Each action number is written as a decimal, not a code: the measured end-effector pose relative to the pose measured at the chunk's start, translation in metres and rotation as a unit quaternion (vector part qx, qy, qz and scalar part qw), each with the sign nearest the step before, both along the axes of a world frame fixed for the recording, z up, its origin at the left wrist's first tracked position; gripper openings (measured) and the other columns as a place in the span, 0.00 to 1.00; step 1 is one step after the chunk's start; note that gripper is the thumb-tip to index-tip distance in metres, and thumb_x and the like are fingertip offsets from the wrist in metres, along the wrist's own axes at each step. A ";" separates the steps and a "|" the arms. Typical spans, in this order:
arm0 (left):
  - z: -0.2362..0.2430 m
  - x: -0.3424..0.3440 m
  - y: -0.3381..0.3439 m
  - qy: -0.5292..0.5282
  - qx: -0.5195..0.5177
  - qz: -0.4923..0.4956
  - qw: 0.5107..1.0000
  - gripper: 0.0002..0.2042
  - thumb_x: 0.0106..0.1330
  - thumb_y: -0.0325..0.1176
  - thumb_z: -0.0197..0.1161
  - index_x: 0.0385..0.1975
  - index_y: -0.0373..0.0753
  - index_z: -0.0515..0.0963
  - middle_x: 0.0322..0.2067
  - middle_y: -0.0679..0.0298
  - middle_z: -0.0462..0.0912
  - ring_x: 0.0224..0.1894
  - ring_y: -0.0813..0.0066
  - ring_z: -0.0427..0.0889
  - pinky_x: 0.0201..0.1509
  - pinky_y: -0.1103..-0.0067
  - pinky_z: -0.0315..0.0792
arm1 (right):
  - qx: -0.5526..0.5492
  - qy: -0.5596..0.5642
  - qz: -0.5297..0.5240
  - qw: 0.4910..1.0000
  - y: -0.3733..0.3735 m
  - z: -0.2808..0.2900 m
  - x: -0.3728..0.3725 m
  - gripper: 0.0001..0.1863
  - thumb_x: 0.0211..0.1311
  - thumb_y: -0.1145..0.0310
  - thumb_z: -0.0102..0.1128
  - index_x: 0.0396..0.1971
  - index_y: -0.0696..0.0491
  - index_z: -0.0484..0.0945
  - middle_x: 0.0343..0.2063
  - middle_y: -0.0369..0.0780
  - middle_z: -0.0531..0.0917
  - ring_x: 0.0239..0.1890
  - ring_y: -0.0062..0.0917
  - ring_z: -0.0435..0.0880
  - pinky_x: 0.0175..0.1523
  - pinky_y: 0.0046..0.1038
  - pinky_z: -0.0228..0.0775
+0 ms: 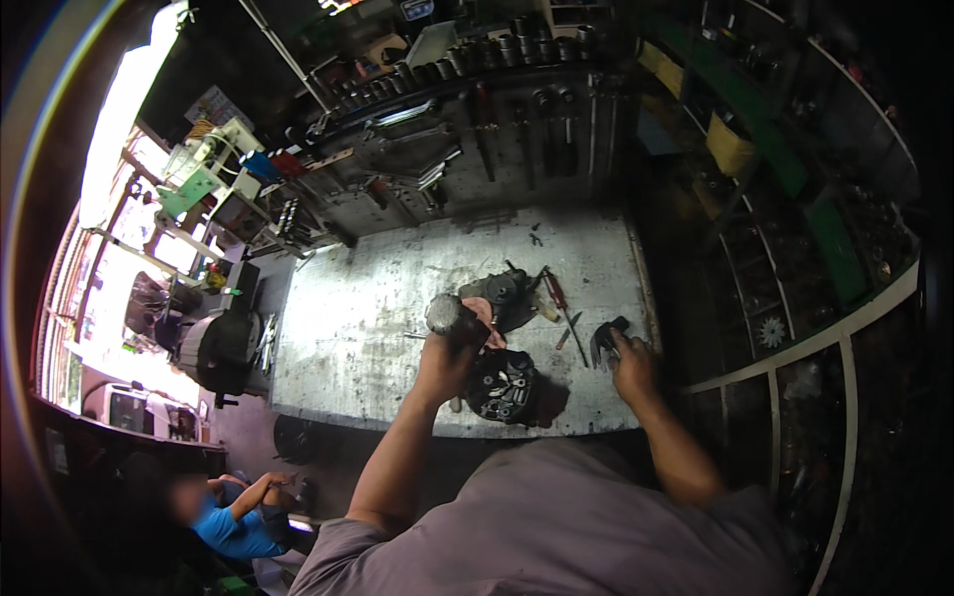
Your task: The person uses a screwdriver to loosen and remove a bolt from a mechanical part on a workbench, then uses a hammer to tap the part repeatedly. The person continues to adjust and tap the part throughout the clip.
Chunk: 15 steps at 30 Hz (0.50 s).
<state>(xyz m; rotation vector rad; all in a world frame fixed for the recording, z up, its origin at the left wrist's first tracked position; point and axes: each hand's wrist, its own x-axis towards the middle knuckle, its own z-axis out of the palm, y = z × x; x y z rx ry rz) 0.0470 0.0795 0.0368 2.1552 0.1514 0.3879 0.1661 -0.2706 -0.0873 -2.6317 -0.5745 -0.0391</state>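
My left hand [446,370] is closed around a dark, roughly cylindrical part [444,314] with a grey rounded end, held over the workbench. Just below and right of that hand, a round dark metal housing [503,387] with lighter metal pieces on its face rests on the bench. Farther off lies a second dark metal part [505,289], beside a pink cloth [483,314]. Toward the bench's right side, my right hand [634,368] grips a small black piece [604,341] whose kind I cannot make out. A red-handled screwdriver [556,292] lies left of it.
The pale, stained workbench [348,328] backs onto a tool panel with sockets [512,48] along its top. At left stands a large grey machine part [217,340]. Shelving [765,377] runs along the right. A person in a blue shirt [238,531] sits at lower left.
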 end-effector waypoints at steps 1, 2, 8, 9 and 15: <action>0.006 -0.001 0.003 -0.011 0.037 0.010 0.999 0.12 0.70 0.25 0.67 0.52 0.35 0.84 0.45 0.49 0.91 0.49 0.51 0.92 0.55 0.61 0.82 | -0.016 0.003 -0.001 1.000 0.002 -0.003 0.000 0.35 0.64 0.72 0.76 0.72 0.44 0.80 0.48 0.48 0.84 0.53 0.48 0.85 0.59 0.47 0.78; 0.011 0.003 0.008 -0.026 -0.027 0.010 0.999 0.15 0.70 0.23 0.67 0.55 0.36 0.78 0.44 0.56 0.86 0.49 0.60 0.89 0.56 0.65 0.82 | -0.034 0.021 -0.006 0.999 0.003 -0.004 0.000 0.35 0.64 0.71 0.77 0.72 0.43 0.80 0.49 0.47 0.84 0.54 0.48 0.84 0.60 0.47 0.78; 0.008 0.002 0.077 0.068 -0.144 0.232 0.960 0.19 0.65 0.23 0.63 0.55 0.32 0.71 0.41 0.50 0.87 0.41 0.65 0.89 0.44 0.71 0.83 | -0.053 0.020 0.014 0.998 0.007 0.011 -0.011 0.38 0.62 0.69 0.80 0.74 0.46 0.78 0.54 0.48 0.82 0.58 0.47 0.82 0.63 0.47 0.77; -0.002 0.004 0.093 0.086 -0.098 0.265 0.955 0.18 0.64 0.25 0.62 0.53 0.30 0.73 0.40 0.48 0.87 0.41 0.62 0.89 0.43 0.69 0.82 | -0.032 0.010 0.013 0.999 0.008 0.015 -0.015 0.38 0.62 0.69 0.80 0.74 0.47 0.77 0.55 0.49 0.81 0.59 0.48 0.82 0.64 0.47 0.77; -0.090 0.004 0.135 0.216 0.073 0.281 0.932 0.23 0.63 0.30 0.63 0.58 0.28 0.76 0.49 0.32 0.87 0.56 0.33 0.87 0.64 0.52 0.77 | 0.122 0.003 -0.014 0.992 0.012 0.035 -0.067 0.37 0.64 0.69 0.78 0.73 0.53 0.75 0.63 0.54 0.79 0.67 0.55 0.79 0.71 0.49 0.73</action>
